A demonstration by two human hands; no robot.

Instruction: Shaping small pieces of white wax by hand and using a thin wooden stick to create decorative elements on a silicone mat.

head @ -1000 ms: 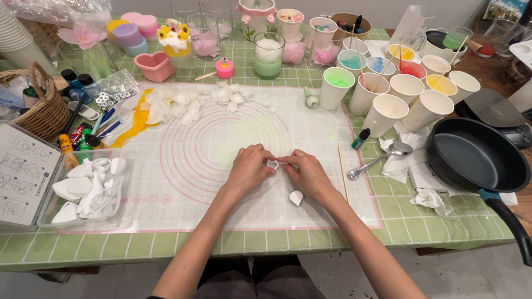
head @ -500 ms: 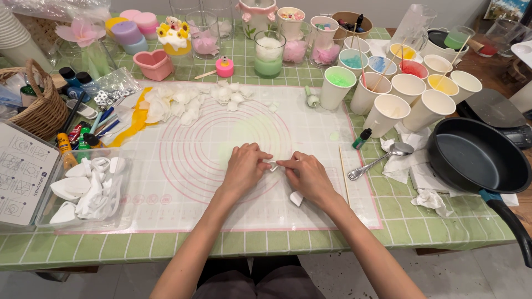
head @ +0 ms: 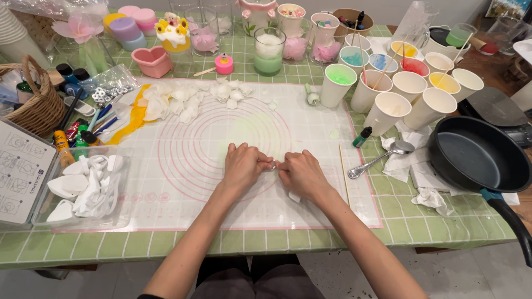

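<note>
Both my hands meet over the white silicone mat (head: 183, 194) with pink rings. My left hand (head: 242, 166) and my right hand (head: 300, 173) pinch one small white petal-like piece (head: 275, 164) between their fingertips; most of it is hidden by the fingers. A second small white piece (head: 294, 196) lies on the mat under my right wrist. More white petal pieces (head: 183, 99) are heaped at the mat's far left edge.
A clear tray of white moulded shapes (head: 88, 185) stands left. Paper cups of coloured wax (head: 399, 91) with sticks stand far right, a black pan (head: 479, 155) and spoon (head: 382, 156) beside them. A wicker basket (head: 33, 102), jars and candles line the back.
My hands have stayed together on the small white piece, working it slightly with the fingers. The view has shifted a little; nothing else on the table has moved.
</note>
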